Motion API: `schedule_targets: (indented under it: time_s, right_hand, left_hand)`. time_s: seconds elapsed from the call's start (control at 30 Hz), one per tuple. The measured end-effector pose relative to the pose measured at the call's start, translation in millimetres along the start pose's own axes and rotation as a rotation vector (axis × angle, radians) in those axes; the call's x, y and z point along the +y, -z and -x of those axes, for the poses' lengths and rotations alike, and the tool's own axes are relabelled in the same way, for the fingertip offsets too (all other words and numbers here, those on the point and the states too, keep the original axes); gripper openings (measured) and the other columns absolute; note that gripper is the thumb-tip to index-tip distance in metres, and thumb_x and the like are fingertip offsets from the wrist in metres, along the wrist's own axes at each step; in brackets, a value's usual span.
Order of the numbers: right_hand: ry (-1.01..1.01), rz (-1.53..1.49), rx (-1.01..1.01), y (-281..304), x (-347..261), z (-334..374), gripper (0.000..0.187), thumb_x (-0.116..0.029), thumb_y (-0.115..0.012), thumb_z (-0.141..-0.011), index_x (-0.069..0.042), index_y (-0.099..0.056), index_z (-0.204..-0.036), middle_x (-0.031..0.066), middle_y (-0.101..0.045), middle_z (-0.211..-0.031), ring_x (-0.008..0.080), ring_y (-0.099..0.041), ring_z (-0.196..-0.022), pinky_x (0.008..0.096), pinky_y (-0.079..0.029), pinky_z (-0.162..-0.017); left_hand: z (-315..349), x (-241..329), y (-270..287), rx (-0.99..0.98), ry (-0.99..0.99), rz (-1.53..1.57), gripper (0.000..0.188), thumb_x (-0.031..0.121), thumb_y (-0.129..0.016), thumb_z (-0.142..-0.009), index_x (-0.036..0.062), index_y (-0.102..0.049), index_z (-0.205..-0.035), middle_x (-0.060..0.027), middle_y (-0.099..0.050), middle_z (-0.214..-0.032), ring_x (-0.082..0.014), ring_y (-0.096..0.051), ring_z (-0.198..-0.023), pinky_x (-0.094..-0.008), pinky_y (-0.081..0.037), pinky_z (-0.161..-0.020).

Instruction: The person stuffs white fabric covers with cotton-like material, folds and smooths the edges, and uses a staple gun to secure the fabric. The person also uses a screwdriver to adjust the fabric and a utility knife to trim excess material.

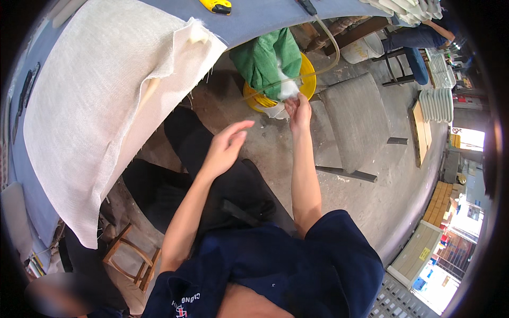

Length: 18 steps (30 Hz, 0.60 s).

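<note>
My left hand hovers above my dark-trousered legs, its fingers stretched out and the thumb apart, holding nothing. Ahead of me my right hand reaches to a clump of white fluffy stuffing, fingers loosely apart; its fingertips meet the clump's lower edge, though no firm grip shows. The stuffing sits beside a green cloth that hangs over a yellow bucket. On the table to my left lies a large piece of light woven fabric, with frayed edges and a fold along its near side.
A blue-grey table holds a yellow tool. A thin hose droops across the bucket. A grey upholstered chair lies on the floor at right. A wooden frame and another person are at lower left.
</note>
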State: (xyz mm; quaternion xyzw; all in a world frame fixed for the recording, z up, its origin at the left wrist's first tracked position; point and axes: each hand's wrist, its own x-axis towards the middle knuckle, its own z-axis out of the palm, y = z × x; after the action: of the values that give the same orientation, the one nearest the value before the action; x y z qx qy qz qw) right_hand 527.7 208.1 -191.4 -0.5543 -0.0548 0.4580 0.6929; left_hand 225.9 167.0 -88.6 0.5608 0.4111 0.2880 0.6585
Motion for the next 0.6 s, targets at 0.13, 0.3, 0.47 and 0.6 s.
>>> schedule_targets:
  time_s: [0.13,0.3,0.47,0.6]
  right_hand:
    - [-0.116,-0.018,-0.161,10.1,11.2,27.8,0.021,-0.026,-0.063,-0.108,-0.009,-0.059,-0.120,-0.0007,-0.062,-0.092,0.0114,-0.056,-0.068,0.0265,-0.044,-0.061]
    - [-0.232,0.003,-0.245,-9.5,4.9,57.5,0.021,-0.025,-0.065,-0.108,-0.007,-0.062,-0.120,-0.0028,-0.061,-0.085,0.0092,-0.053,-0.067,0.0262,-0.042,-0.060]
    - [-0.184,0.326,-0.367,6.5,5.4,47.4,0.028,-0.031,-0.062,-0.109,-0.008,-0.066,-0.123,-0.0019,-0.067,-0.094,0.0081,-0.056,-0.074,0.0235,-0.041,-0.065]
    - [-0.066,0.402,-0.133,-3.3,0.8,45.7,0.036,-0.040,-0.064,-0.106,-0.009,-0.067,-0.125,-0.0022,-0.070,-0.106,0.0079,-0.061,-0.087,0.0250,-0.043,-0.072]
  left_hand:
    - [-58.2,-46.6,-57.4,0.062,-0.026,0.057,0.051,0.021,-0.064,-0.107,0.0020,-0.053,-0.153,-0.0163,-0.060,-0.152,-0.0239,-0.061,-0.134,-0.0385,-0.050,-0.110]
    - [-98.5,-56.7,-85.3,0.174,-0.112,0.360,0.055,0.026,-0.068,-0.106,-0.0043,-0.055,-0.149,-0.0161,-0.067,-0.137,-0.0201,-0.065,-0.123,-0.0357,-0.054,-0.101]
    - [-107.8,-91.8,-61.6,0.165,0.194,0.339,0.048,0.034,-0.068,-0.106,-0.0025,-0.064,-0.137,-0.0051,-0.074,-0.113,-0.0161,-0.069,-0.104,-0.0309,-0.055,-0.091]
    - [-109.3,-91.8,-50.5,0.296,0.303,0.496,0.052,0.045,-0.062,-0.108,0.0021,-0.064,-0.138,-0.0046,-0.071,-0.110,-0.0166,-0.071,-0.099,-0.0294,-0.054,-0.090]
